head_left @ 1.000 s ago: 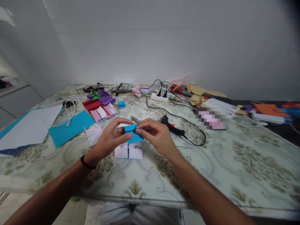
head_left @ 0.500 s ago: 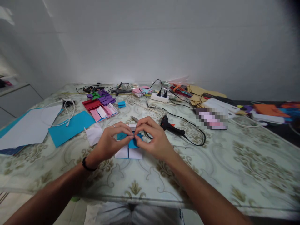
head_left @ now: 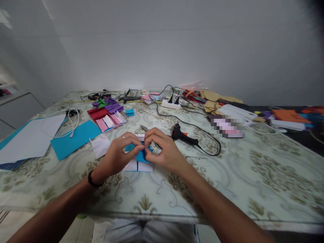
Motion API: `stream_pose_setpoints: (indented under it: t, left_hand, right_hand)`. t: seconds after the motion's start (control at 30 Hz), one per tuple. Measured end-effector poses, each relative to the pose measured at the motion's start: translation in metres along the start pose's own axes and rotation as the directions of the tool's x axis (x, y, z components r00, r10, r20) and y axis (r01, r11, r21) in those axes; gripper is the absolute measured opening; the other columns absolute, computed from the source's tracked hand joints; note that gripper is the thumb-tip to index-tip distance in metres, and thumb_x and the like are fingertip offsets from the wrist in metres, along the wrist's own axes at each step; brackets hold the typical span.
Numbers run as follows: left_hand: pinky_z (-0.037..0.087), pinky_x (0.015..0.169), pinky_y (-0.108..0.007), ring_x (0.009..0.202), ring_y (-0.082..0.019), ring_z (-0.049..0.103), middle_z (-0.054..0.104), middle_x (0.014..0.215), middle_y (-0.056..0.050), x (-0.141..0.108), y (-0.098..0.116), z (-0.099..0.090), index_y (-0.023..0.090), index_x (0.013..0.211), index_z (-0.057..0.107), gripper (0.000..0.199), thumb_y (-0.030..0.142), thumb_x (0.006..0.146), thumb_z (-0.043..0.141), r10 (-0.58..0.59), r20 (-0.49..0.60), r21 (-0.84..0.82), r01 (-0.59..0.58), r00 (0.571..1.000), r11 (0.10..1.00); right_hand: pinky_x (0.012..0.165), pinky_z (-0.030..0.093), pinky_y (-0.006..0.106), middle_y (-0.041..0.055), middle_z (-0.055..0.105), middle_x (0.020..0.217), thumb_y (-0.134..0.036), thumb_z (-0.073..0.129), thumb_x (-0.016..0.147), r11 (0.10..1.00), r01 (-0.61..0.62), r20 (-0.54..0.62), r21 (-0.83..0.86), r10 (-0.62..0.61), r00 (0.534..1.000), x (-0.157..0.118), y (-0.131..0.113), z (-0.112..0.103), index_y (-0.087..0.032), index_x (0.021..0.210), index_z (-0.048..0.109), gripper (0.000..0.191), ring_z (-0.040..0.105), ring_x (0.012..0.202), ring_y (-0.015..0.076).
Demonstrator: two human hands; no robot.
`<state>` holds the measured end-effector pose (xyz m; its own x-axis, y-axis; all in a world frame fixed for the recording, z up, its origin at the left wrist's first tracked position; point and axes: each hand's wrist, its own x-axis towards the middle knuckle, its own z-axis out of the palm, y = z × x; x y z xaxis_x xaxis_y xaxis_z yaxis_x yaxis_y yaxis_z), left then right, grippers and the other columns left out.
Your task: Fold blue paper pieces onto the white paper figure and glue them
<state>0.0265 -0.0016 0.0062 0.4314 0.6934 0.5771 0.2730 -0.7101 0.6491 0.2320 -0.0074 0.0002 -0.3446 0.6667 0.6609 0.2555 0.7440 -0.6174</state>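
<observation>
My left hand (head_left: 118, 153) and my right hand (head_left: 165, 150) meet fingertip to fingertip near the table's middle, both pinched closed on a small blue folded paper (head_left: 140, 157). The fingertips hide most of the fold. Beneath and in front of it lies a blue-backed paper piece with white flaps (head_left: 145, 167), split by a blue line. A small white block-like piece (head_left: 141, 136) shows just behind the fingers. The pointed metal tip (head_left: 144, 128) of a tool, perhaps scissors, pokes out beyond my right hand. Close to that hand rests a black glue gun (head_left: 184, 136).
Blue card (head_left: 76, 138), white sheets (head_left: 32, 136) and a creased white paper (head_left: 100, 145) lie left. Behind them are pink folded pieces (head_left: 111, 121) and purple papers (head_left: 112, 105). A power strip (head_left: 170, 104) trails black cords. A phone-like object (head_left: 226, 126), partly pixelated, lies right.
The camera view has shifted slightly. Both hands keep their pinch at the blue paper, with the fingers moved only a little.
</observation>
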Motion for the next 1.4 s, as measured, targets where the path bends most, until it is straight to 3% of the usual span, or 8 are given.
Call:
stream_pose_setpoints:
  t: [0.3, 0.5, 0.83, 1.0, 1.1, 1.27, 1.4]
  left_hand:
    - [0.055, 0.082, -0.035, 0.087, -0.020, 0.070, 0.078, 0.086, -0.006, 0.001, 0.004, -0.003, 0.021, 0.085, 0.076, 0.008, 0.019, 0.093, 0.075, 0.058, -0.001, 0.028, -0.058, 0.998, 0.998]
    - [0.054, 0.087, -0.038, 0.092, -0.022, 0.069, 0.077, 0.089, -0.006, -0.001, -0.003, -0.005, 0.022, 0.085, 0.076, 0.008, 0.023, 0.093, 0.076, 0.002, 0.033, -0.103, 0.002, 0.999, 0.995]
    - [0.054, 0.087, -0.037, 0.093, -0.021, 0.068, 0.075, 0.090, -0.005, -0.001, -0.007, -0.010, 0.023, 0.083, 0.077, 0.009, 0.022, 0.092, 0.079, -0.084, -0.028, -0.288, 0.073, 0.996, 0.955]
    - [0.052, 0.090, -0.036, 0.095, -0.020, 0.068, 0.077, 0.094, -0.004, -0.001, -0.010, -0.010, 0.025, 0.090, 0.079, 0.006, 0.019, 0.093, 0.078, -0.051, -0.020, -0.219, 0.046, 0.998, 0.975]
    - [0.052, 0.090, -0.037, 0.096, -0.021, 0.068, 0.077, 0.097, -0.005, 0.000, -0.008, -0.008, 0.024, 0.095, 0.078, 0.005, 0.020, 0.093, 0.076, -0.034, 0.005, -0.165, 0.035, 0.999, 0.986]
    - [0.048, 0.088, -0.036, 0.091, -0.020, 0.065, 0.073, 0.089, -0.003, 0.003, 0.001, -0.006, 0.020, 0.087, 0.071, 0.009, 0.011, 0.089, 0.072, -0.006, 0.061, -0.004, 0.006, 0.998, 1.000]
    - [0.047, 0.085, -0.034, 0.089, -0.020, 0.062, 0.069, 0.088, -0.003, 0.003, 0.004, -0.005, 0.020, 0.086, 0.066, 0.009, 0.012, 0.088, 0.067, -0.046, 0.128, 0.014, 0.045, 0.991, 0.999]
  right_hand:
    - [0.084, 0.051, 0.035, 0.0043, 0.060, 0.095, -0.005, 0.063, 0.079, 1.000, 0.006, -0.006, -0.007, -0.006, 1.000, 0.001, -0.003, -0.002, -0.022, 0.082, 0.060, 0.018, 0.063, 0.091, 0.0202]
    - [0.080, 0.050, 0.033, 0.0037, 0.060, 0.093, -0.006, 0.063, 0.077, 1.000, 0.005, 0.014, 0.001, -0.005, 1.000, 0.003, -0.005, -0.006, -0.022, 0.080, 0.058, 0.017, 0.060, 0.086, 0.0188]
    - [0.075, 0.050, 0.032, 0.0033, 0.060, 0.093, -0.005, 0.062, 0.075, 0.999, -0.035, -0.015, -0.013, 0.035, 0.999, 0.004, -0.003, -0.016, -0.022, 0.079, 0.059, 0.018, 0.058, 0.081, 0.0178]
    - [0.078, 0.051, 0.033, 0.0038, 0.065, 0.093, -0.013, 0.067, 0.085, 1.000, -0.021, -0.019, 0.018, 0.022, 1.000, 0.003, -0.001, -0.013, -0.022, 0.090, 0.064, 0.011, 0.061, 0.082, 0.0181]
    - [0.073, 0.051, 0.031, 0.0020, 0.065, 0.085, -0.013, 0.068, 0.086, 1.000, -0.021, 0.017, 0.021, 0.021, 1.000, 0.002, 0.000, -0.009, -0.022, 0.084, 0.064, 0.010, 0.061, 0.077, 0.0171]
    - [0.073, 0.051, 0.031, 0.0018, 0.066, 0.085, -0.010, 0.066, 0.083, 1.000, -0.022, 0.075, -0.013, 0.023, 0.997, 0.000, 0.000, -0.005, -0.022, 0.084, 0.064, 0.012, 0.061, 0.076, 0.0167]
    - [0.073, 0.050, 0.031, 0.0010, 0.065, 0.084, -0.012, 0.065, 0.085, 0.999, -0.014, 0.102, -0.029, 0.017, 0.995, 0.001, -0.003, -0.004, -0.023, 0.084, 0.063, 0.011, 0.062, 0.076, 0.0165]
